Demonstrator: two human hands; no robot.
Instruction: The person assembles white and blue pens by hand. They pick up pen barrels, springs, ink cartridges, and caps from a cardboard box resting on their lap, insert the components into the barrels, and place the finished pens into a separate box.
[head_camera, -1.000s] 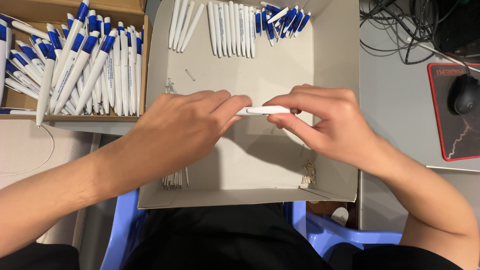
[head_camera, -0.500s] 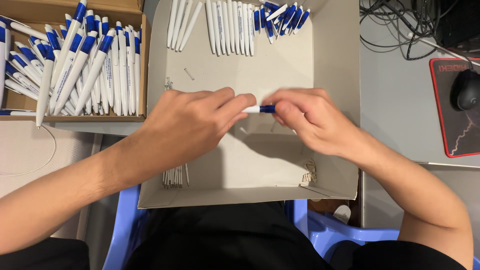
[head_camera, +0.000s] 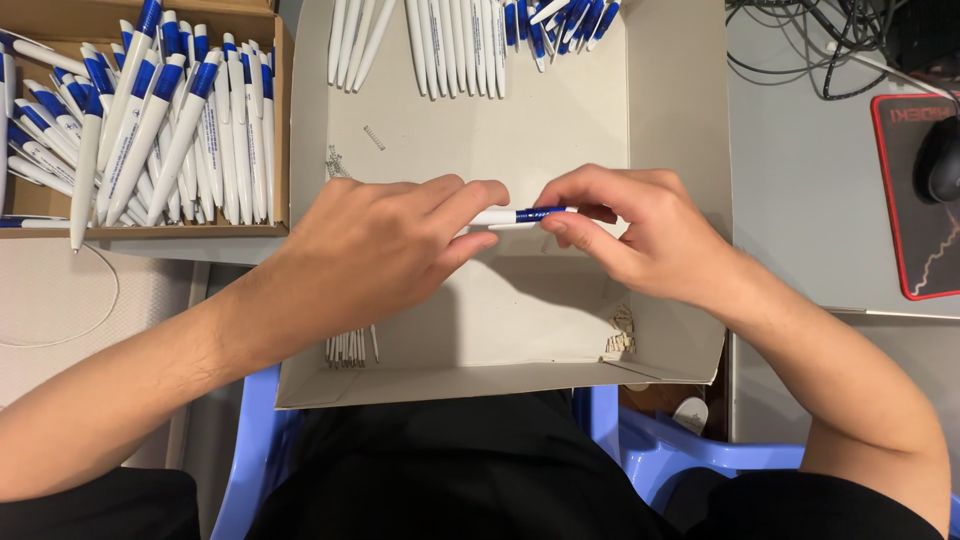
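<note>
Pen (head_camera: 520, 215) white with blue clip end. Pens in brown cardboard box (head_camera: 282, 130) white with blue tops. Tray (head_camera: 670, 90) beige. Chair (head_camera: 690, 455) light blue. Mouse (head_camera: 940, 160) black on mat (head_camera: 900, 250), black with red border. Table (head_camera: 800, 200) grey.

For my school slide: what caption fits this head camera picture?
Two hands hold a white-and-blue pen over a cardboard tray.

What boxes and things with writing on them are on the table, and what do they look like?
Brown cardboard box: top left, rectangular, full of white pens with blue ends.
Pale cardboard tray: centre, under both hands, wide and shallow, with white pens along the far edge.
Mouse mat: right edge, black with a red border and some lettering.
Pen: between the left hand and right hand, white and blue, with small print.
</note>
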